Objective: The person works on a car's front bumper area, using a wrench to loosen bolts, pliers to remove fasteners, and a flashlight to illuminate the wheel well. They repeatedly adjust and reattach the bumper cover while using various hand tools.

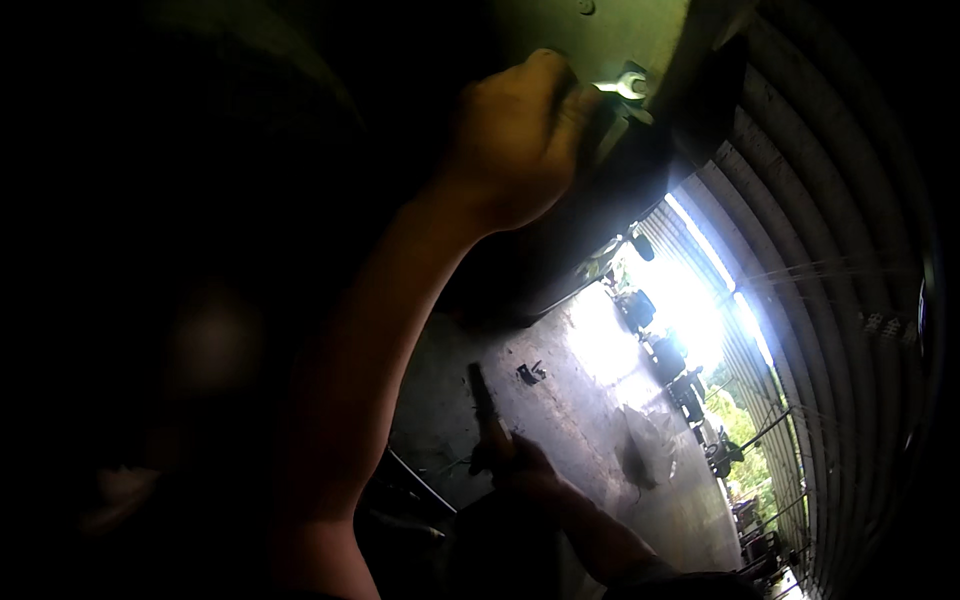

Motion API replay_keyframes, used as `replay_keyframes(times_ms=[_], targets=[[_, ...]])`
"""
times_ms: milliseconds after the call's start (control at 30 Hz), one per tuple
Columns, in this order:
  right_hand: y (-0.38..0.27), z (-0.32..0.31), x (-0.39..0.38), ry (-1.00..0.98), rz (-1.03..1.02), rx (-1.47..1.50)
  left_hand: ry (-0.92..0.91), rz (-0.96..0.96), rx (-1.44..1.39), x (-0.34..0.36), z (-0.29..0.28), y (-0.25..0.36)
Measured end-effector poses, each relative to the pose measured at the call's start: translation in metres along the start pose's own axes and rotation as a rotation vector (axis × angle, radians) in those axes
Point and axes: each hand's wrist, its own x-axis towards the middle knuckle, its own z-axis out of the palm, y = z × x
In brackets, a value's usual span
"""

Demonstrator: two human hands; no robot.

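Fingers of the left hand [515, 140] curl closed around a bright, wrench-like tool [628, 86], whose shank they largely hide. Its head lies just right of the fingertips, long axis roughly left to right, before a greenish panel [600, 35]; whether the head seats on a fastener cannot be told. The left hand is nearer to it; well below, the shadowed right hand [522, 468] is wrapped about a dark-shafted tool [482, 390] that points upward, slightly left. Beyond lies grey floor [580, 410].
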Motion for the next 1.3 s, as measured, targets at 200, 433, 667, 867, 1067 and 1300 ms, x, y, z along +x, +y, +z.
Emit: replay_keyframes(times_ms=[200,433,667,867,1067,1300], targets=[[-0.106,0.007,0.016,-0.088,-0.4,-0.179,-0.038,-0.102,-0.171,0.003,-0.005,0.008],[-0.169,0.026,0.028,-0.225,-0.453,0.223,-0.152,-0.249,-0.202,0.006,-0.013,0.023],[-0.195,0.03,0.02,-0.338,-0.258,0.496,-0.164,-0.296,-0.284,0.001,-0.013,0.02],[-0.217,0.033,0.02,-0.375,-0.475,0.251,-0.159,-0.305,-0.262,0.002,-0.016,0.019],[-0.238,0.026,0.045,-0.35,-0.739,-0.14,-0.167,-0.252,-0.244,0.002,-0.015,0.02],[-0.243,0.026,0.033,-0.313,-0.588,-0.167,-0.176,-0.226,-0.243,0.0,-0.015,0.014]])
